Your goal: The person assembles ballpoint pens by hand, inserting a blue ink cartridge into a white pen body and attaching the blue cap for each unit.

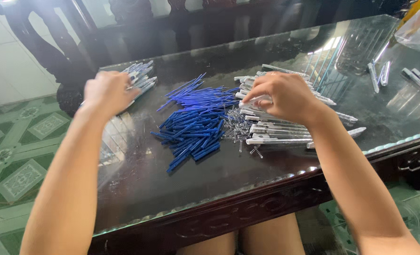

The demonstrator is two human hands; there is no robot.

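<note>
On the glass-topped dark worktop (139,179), near its far left corner: left hand (107,93), knuckles up, resting over a small pile of white-and-blue assembled pens (141,75); fingers curled down onto the pile, grip hidden by the back of the hand, so cannot tell whether clamped on a pen or merely touching.

Right of centre: right hand (285,97), also knuckles up, over a heap of white pen barrels (276,132); fingers (259,100) drawn together around one white barrel at the heap's near-left part, pinched on it.

Between the two hands, well apart from the left and just beside the right: a spread of blue ink refills (196,123), lying crosswise in a loose fan. Touching its right edge, a scatter of small metal springs (236,127), a few strayed toward the near edge of the barrels.

Farther right on the worktop: a few more pens (377,73) lying singly, and a clear plastic bag (418,28) at the far corner. Beyond the worktop: carved dark wooden chairs (54,52). Below, at left: green patterned floor tiles (11,156).
</note>
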